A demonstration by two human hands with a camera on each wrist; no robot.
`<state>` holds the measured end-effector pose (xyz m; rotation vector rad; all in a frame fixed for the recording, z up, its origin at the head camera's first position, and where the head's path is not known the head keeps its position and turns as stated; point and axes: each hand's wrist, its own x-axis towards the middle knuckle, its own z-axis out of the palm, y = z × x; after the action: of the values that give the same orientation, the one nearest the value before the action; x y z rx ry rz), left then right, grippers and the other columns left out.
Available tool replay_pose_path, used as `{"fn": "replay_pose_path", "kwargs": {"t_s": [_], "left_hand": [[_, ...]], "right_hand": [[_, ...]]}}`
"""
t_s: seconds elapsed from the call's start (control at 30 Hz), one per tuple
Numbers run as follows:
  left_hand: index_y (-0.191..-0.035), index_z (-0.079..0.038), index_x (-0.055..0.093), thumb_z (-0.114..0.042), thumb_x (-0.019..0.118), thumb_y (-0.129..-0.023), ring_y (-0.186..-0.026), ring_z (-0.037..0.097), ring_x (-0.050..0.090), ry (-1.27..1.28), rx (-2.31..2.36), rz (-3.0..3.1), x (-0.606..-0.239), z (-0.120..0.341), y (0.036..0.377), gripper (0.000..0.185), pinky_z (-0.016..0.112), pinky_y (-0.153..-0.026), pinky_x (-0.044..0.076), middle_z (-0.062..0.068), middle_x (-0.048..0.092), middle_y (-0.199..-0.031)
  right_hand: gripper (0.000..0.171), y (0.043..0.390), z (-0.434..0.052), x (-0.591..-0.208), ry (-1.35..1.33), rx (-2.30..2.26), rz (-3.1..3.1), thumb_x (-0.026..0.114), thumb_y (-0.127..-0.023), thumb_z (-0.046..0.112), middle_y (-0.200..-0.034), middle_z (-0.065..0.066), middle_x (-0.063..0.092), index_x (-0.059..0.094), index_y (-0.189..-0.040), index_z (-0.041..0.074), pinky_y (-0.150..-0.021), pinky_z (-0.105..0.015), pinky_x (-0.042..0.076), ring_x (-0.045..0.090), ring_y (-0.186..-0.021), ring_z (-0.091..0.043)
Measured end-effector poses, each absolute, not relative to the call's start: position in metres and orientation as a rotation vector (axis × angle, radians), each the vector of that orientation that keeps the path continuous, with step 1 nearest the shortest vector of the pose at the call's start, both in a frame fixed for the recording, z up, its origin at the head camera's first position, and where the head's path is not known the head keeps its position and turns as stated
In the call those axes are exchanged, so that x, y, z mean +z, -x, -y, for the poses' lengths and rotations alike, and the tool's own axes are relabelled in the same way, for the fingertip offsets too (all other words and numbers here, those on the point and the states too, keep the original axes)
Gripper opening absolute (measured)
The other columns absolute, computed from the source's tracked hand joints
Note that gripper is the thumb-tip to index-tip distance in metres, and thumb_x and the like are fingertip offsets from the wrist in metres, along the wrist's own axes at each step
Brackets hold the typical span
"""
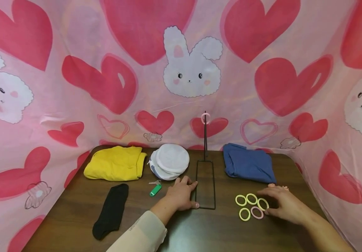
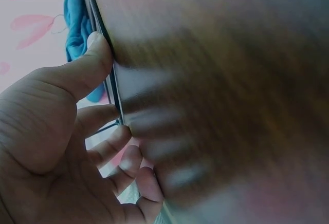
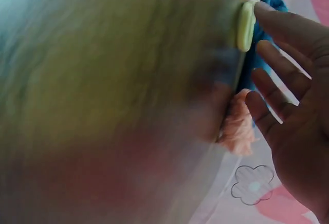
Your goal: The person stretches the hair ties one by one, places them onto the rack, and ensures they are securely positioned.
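A black wire stand (image 1: 214,185) has a rectangular base flat on the table and a tall upright post; a pink ring (image 1: 205,118) is at its top. My left hand (image 1: 182,194) rests at the base's left side, thumb by the near corner and fingers spread along the wire. To the right lie several rings: yellow ones such as the lower-left yellow ring (image 1: 244,220), and a pink ring (image 1: 257,217). My right hand (image 1: 283,203) reaches over the rightmost yellow ring (image 3: 245,26), thumb tip right at its edge, fingers apart. A peach crumpled thing (image 3: 239,124) shows beyond the fingers.
Along the back are a folded yellow cloth (image 1: 114,163), a white cap (image 1: 171,159) and a folded blue cloth (image 1: 248,163). A key with a green tag (image 1: 155,190) and a black sock (image 1: 111,211) lie left. Pink printed fabric (image 1: 181,105) surrounds the wooden table (image 1: 199,231).
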<state>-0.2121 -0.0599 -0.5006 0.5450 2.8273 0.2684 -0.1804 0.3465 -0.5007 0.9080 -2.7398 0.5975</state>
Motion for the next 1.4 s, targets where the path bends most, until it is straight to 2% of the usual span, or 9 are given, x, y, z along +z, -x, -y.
{"fn": "replay_pose_path", "kwargs": {"t_s": [0.1,0.27,0.4,0.6,0.77,0.87,1.2,1.33,1.4], "left_hand": [[-0.156,-0.03,0.05,-0.064,0.08,-0.081,-0.121,0.024,0.044,-0.552,0.277,-2.824,-0.501,0.06,0.212,0.087,0.053,-0.081,0.053,0.0,0.045,-0.145],[-0.156,-0.03,0.05,-0.063,0.08,-0.081,-0.122,0.025,0.044,-0.557,0.283,-2.833,-0.502,0.061,0.212,0.087,0.054,-0.081,0.052,0.0,0.045,-0.145],[-0.156,-0.03,0.051,-0.063,0.08,-0.081,-0.122,0.025,0.044,-0.558,0.286,-2.839,-0.504,0.061,0.212,0.087,0.054,-0.081,0.052,0.001,0.045,-0.145],[-0.155,-0.029,0.051,-0.063,0.08,-0.081,-0.121,0.025,0.044,-0.567,0.294,-2.84,-0.503,0.06,0.211,0.086,0.055,-0.081,0.053,0.002,0.046,-0.144],[-0.155,-0.028,0.051,-0.062,0.08,-0.082,-0.121,0.025,0.044,-0.565,0.287,-2.842,-0.5,0.06,0.21,0.086,0.055,-0.081,0.052,0.001,0.046,-0.144],[-0.155,-0.028,0.051,-0.062,0.081,-0.082,-0.121,0.025,0.044,-0.562,0.286,-2.84,-0.499,0.06,0.209,0.086,0.055,-0.081,0.053,0.001,0.046,-0.144],[-0.154,-0.026,0.053,-0.061,0.081,-0.081,-0.123,0.026,0.044,-0.563,0.289,-2.852,-0.494,0.061,0.207,0.086,0.054,-0.078,0.052,0.001,0.046,-0.143],[-0.155,-0.026,0.052,-0.061,0.082,-0.081,-0.123,0.026,0.044,-0.565,0.296,-2.847,-0.495,0.061,0.207,0.086,0.055,-0.079,0.052,0.001,0.046,-0.143],[-0.155,-0.027,0.052,-0.061,0.082,-0.081,-0.123,0.026,0.044,-0.564,0.297,-2.846,-0.495,0.061,0.207,0.086,0.055,-0.079,0.052,0.001,0.046,-0.143]], "right_hand": [[0.059,0.18,-0.353,-0.505,-0.893,0.594,2.792,0.097,-0.063,0.021,-0.115,0.007,0.073,0.076,-0.117,0.013,-0.103,-0.01,0.02,0.063,-0.114,-0.038],[0.05,0.185,-0.356,-0.51,-0.931,0.57,2.782,0.095,-0.067,0.018,-0.111,0.007,0.074,0.077,-0.114,0.012,-0.101,-0.01,0.026,0.065,-0.11,-0.036],[0.043,0.187,-0.355,-0.511,-0.938,0.518,2.753,0.095,-0.069,0.016,-0.106,0.009,0.074,0.079,-0.108,0.015,-0.097,-0.021,0.039,0.068,-0.105,-0.031],[0.036,0.185,-0.351,-0.5,-0.862,0.45,2.741,0.094,-0.07,0.015,-0.103,0.006,0.074,0.08,-0.103,0.018,-0.089,-0.057,0.052,0.07,-0.106,-0.034],[0.039,0.183,-0.344,-0.481,-0.887,0.52,2.581,0.093,-0.068,0.007,-0.1,0.012,0.072,0.079,-0.102,0.019,-0.086,-0.02,0.051,0.071,-0.092,-0.015],[0.041,0.183,-0.336,-0.469,-0.94,0.607,2.5,0.09,-0.069,0.002,-0.098,0.013,0.071,0.078,-0.104,0.019,-0.081,-0.009,0.045,0.066,-0.084,-0.004],[0.04,0.184,-0.296,-0.425,-1.073,0.701,2.4,0.087,-0.074,0.002,-0.105,0.012,0.071,0.077,-0.109,0.018,-0.076,-0.012,0.048,0.066,-0.087,-0.006],[0.016,0.188,-0.277,-0.408,-1.183,0.703,2.247,0.074,-0.097,0.026,-0.105,0.009,0.071,0.078,-0.109,0.017,-0.081,-0.014,0.049,0.067,-0.089,-0.009],[0.026,0.191,-0.266,-0.4,-1.224,0.692,2.159,0.063,-0.103,0.036,-0.103,0.006,0.071,0.079,-0.109,0.016,-0.083,-0.015,0.049,0.067,-0.089,-0.01]]}}
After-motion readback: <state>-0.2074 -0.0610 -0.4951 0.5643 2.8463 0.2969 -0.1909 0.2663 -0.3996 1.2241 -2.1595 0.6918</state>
